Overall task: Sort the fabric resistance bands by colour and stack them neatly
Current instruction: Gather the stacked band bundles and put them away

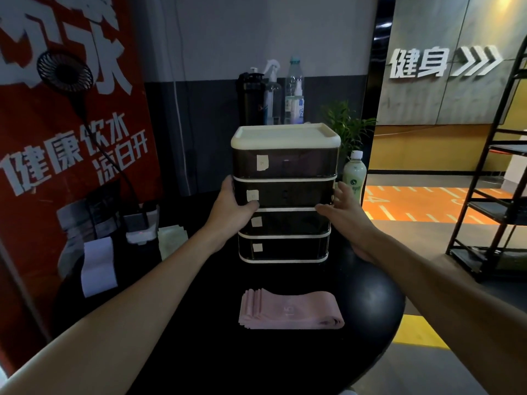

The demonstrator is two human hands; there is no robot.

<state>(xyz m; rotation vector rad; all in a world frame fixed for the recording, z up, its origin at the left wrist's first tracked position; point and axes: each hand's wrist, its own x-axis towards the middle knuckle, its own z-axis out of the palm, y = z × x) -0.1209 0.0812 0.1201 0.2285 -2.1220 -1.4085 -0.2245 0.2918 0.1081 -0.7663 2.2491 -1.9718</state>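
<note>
**Status.** The black table [199, 352] carries a drawer unit [285, 166] at its far side: four dark drawers, all closed, each with a small pale label, under a cream lid. One stack of pink bands [291, 310] lies flat at the near middle of the table, well apart from the unit, with its edges roughly aligned. Only pink bands are in view, so this colour appears sorted and stacked. What the drawers hold cannot be seen; any other colours are probably inside and remain to be done.

**Hands.** The left hand [231, 212] grips the unit's left side at the second drawer, thumb across the front and fingers round the side. The right hand [345, 212] is at the unit's right side with its fingers spread wide and straight. Whether it touches the unit cannot be told.

**Surroundings.**
- Left: a red banner [71, 138], with a small fan [65, 70] in front of it.
- Right: a dark rack [496, 166], off the table.
- Behind the unit: a plant [346, 124] and several bottles [293, 89].
- Just beside the unit's right side: a green bottle [354, 173].

**Obstructions.** The green bottle stands close to the right hand and could be knocked. Nothing lies between the unit and the bands.
</note>
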